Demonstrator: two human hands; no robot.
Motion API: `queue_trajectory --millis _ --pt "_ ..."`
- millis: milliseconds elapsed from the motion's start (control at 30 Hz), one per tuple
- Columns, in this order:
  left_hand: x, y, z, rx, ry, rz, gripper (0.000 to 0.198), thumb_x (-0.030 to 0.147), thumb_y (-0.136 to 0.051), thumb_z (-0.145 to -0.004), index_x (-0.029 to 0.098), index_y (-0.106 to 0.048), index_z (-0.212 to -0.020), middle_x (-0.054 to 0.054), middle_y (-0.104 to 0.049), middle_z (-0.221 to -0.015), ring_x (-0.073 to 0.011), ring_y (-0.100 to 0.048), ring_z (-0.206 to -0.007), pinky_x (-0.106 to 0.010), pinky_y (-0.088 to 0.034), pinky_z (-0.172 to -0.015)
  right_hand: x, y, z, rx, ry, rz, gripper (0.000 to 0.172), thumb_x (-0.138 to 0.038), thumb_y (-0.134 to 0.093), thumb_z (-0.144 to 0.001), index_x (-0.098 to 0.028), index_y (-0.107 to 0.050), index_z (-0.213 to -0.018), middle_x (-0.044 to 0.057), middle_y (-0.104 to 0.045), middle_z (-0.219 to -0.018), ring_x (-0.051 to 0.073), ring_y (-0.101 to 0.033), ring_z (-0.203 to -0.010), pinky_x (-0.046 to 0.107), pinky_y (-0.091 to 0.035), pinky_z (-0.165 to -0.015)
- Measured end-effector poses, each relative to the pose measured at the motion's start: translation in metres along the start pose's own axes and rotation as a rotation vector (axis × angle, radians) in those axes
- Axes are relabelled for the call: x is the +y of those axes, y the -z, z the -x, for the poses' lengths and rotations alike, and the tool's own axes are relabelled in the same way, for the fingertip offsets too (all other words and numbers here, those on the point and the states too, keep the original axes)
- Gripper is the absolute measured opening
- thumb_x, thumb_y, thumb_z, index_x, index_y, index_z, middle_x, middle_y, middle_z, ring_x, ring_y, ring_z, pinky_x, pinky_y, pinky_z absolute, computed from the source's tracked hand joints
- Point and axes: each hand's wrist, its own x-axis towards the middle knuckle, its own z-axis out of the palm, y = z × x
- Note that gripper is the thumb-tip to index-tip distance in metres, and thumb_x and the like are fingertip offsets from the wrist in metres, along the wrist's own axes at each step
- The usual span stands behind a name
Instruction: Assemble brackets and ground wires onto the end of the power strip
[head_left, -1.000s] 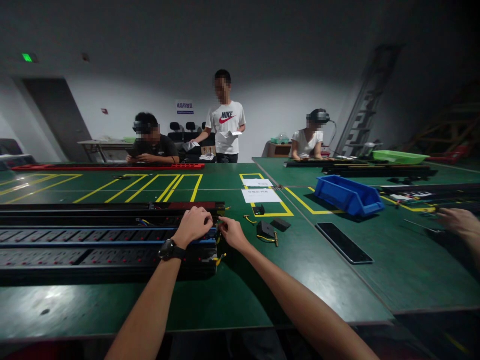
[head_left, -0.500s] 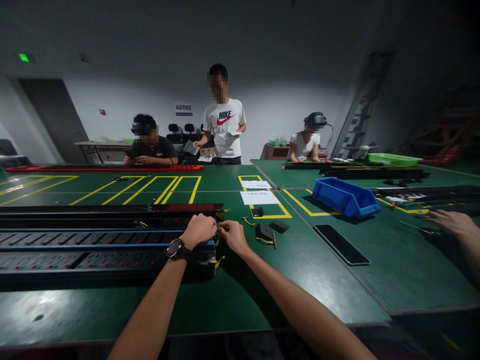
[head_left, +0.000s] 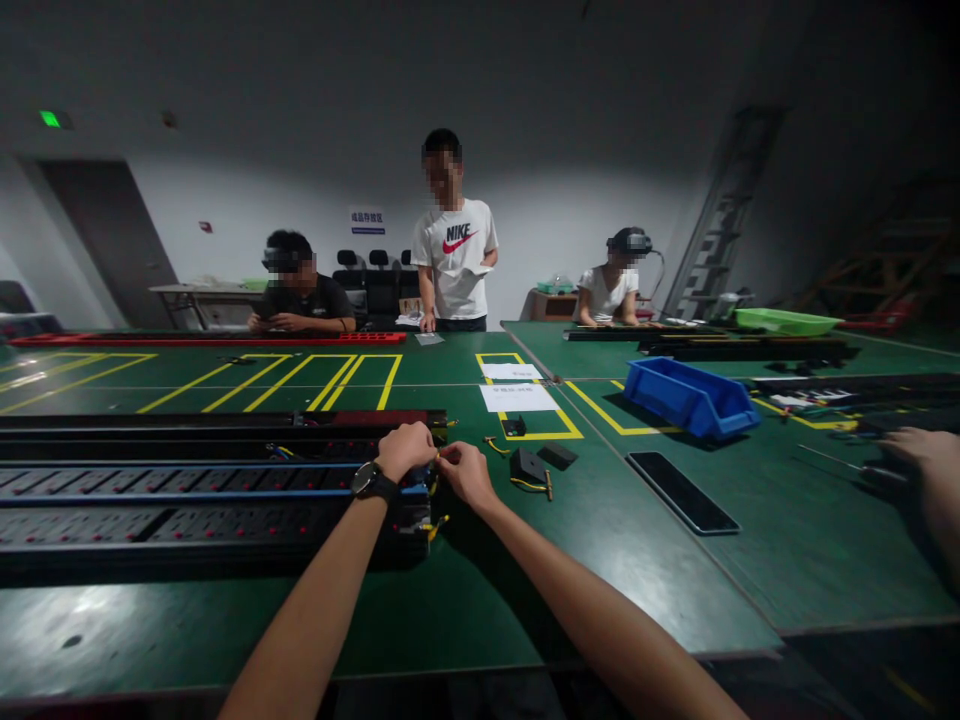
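My left hand point(head_left: 405, 450), with a dark watch at the wrist, is closed over the right end of a long black power strip point(head_left: 187, 480) with blue edging. Opposite it, just off the strip's end, my right hand point(head_left: 465, 474) pinches with thumb and fingers. The fingertips almost meet; a tiny yellowish bit shows between them, too small to name. Yellow-ended wires point(head_left: 436, 526) stick out of the nearer black power strip point(head_left: 225, 525). Right of my hands lie a black box-shaped part point(head_left: 528, 465) with a yellow wire, and a flat black piece point(head_left: 557, 456).
A phone point(head_left: 682, 492) and a blue bin point(head_left: 690, 395) are to the right. At the right edge, a co-worker's hand point(head_left: 926, 455) is at a screwdriver point(head_left: 881, 473). White paper sheets point(head_left: 519, 398) lie ahead. Several people are across the green table point(head_left: 600, 570).
My left hand has shifted slightly right, towards my right hand, which stays nearly in place. The standing person has lowered a sheet onto the table. The co-worker's hand has moved slightly right.
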Motion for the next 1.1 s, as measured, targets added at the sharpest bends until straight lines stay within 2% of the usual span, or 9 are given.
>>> queue_trajectory --millis 300,600,1100 --pt "-0.007 -0.009 -0.004 0.076 0.009 -0.005 0.028 0.044 -0.059 -0.081 0.032 -0.079 -0.096 -0.010 -0.077 -0.106 -0.0320 -0.071 -0.102 -0.039 -0.055 -0.083 0.000 -0.002 0.001 0.025 0.066 -0.019 0.010 -0.020 -0.069 -0.080 -0.015 -0.074 -0.086 0.007 -0.077 -0.082 0.019 -0.072 -0.075 0.023 -0.048 -0.064" --pt "-0.010 -0.010 -0.004 0.044 -0.069 0.010 0.027 0.039 -0.056 -0.085 0.029 -0.079 -0.095 -0.009 -0.078 -0.101 -0.0258 -0.072 -0.099 -0.030 -0.053 -0.082 -0.002 -0.002 0.001 0.029 0.087 -0.011 0.009 -0.022 -0.069 -0.080 -0.016 -0.075 -0.084 0.006 -0.077 -0.080 0.019 -0.071 -0.075 0.023 -0.047 -0.063" --pt "-0.007 -0.012 0.001 0.113 -0.054 0.018 0.027 0.039 -0.056 -0.088 0.030 -0.079 -0.100 -0.009 -0.077 -0.105 -0.0262 -0.071 -0.104 -0.031 -0.053 -0.086 -0.003 -0.002 0.002 -0.002 0.082 -0.019 0.010 -0.019 -0.066 -0.081 -0.016 -0.075 -0.084 0.005 -0.077 -0.080 0.018 -0.071 -0.073 0.022 -0.049 -0.064"
